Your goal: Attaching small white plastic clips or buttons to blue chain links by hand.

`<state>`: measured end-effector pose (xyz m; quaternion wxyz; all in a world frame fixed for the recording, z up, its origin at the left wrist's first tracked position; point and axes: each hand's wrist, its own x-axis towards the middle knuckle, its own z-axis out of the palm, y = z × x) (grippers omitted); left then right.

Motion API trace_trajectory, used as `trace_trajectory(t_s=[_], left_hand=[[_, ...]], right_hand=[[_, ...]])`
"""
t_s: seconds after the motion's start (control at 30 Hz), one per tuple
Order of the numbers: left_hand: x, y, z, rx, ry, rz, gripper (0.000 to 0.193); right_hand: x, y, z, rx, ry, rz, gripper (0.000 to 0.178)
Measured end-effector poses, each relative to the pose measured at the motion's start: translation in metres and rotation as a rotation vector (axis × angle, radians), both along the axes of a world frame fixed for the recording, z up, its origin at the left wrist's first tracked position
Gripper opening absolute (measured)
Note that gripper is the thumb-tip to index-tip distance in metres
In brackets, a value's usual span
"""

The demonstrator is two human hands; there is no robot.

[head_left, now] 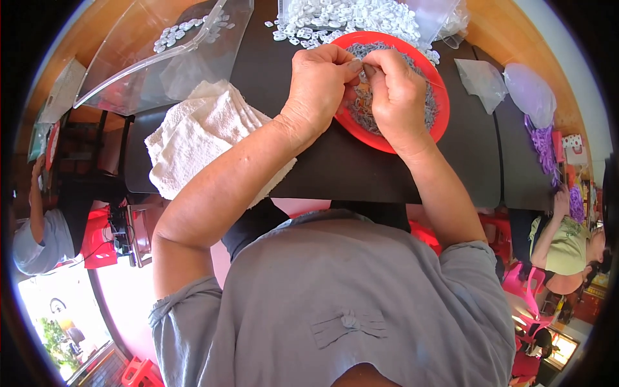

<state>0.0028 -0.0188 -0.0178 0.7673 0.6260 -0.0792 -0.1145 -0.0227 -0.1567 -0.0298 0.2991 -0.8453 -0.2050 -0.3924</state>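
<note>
Both hands meet over a red plastic basin (441, 119), fingertips pinched close together. My left hand (317, 84) and my right hand (396, 93) are closed on a small whitish piece, mostly hidden by the fingers. Many thin grey pieces (420, 64) fill the basin below, with some orange-brown ones showing between the hands. Just beyond the basin lies a heap of small white plastic pieces (367, 16). A crumpled white towel (200, 138) rests on the dark table (361, 177), left of the basin and partly behind my left forearm.
At the far left, a clear plastic bin (138, 68) stands near scattered white pieces (177, 32). Clear plastic bags (482, 84) lie on the right. Other people sit on both sides; the one at right (561, 245) has a hand near purple strips (543, 147).
</note>
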Motion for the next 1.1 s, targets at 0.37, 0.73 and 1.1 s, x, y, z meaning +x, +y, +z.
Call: trace_trajectory(t_s=[0.37,0.73,1.1], left_hand=[[0.003,0.000,0.002,-0.023,0.019,-0.025,0.014],[0.004,0.001,-0.002,0.101,-0.063,-0.003,0.011],[0.002,-0.003,-0.014,0.191,-0.221,0.072,0.011]], right_hand=[[0.002,-0.009,0.006,-0.079,0.046,-0.055,0.018],[0.000,-0.003,0.002,-0.185,0.024,-0.093,0.017],[0.000,0.002,-0.005,-0.173,0.019,-0.084,0.017]])
